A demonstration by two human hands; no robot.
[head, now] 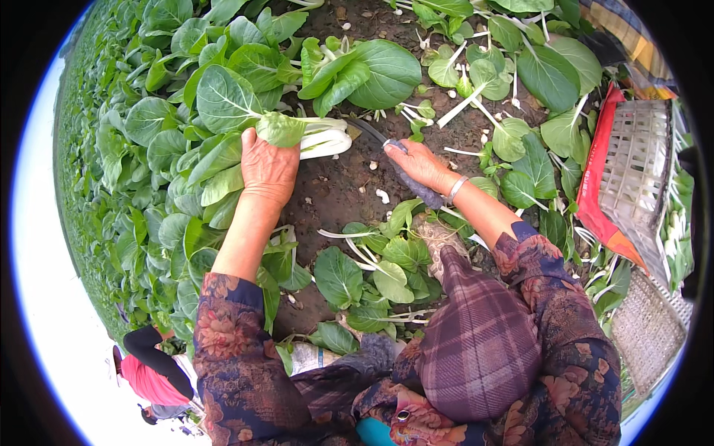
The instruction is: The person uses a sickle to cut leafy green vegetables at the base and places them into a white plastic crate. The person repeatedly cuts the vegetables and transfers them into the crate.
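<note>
My left hand (270, 167) is closed around a bok choy (326, 140). Its thick white stalks point right and its green leaves spread to the left, over the plants. In my right hand (421, 164) is a sickle with a grey cloth-wrapped handle (415, 181). The dark curved blade (368, 131) reaches up and left, its tip close to the base of the stalks; whether they touch I cannot tell. Just above the held plant, another leafy bok choy (362, 75) leans out over the soil.
Dense bok choy rows (162, 122) fill the left. Cut leaves (337, 276) and root stubs litter the brown soil (334, 195). At right stand a white plastic crate (636, 134) with a red strip (599, 150) and a woven sheet (647, 334). People (153, 371) are at lower left.
</note>
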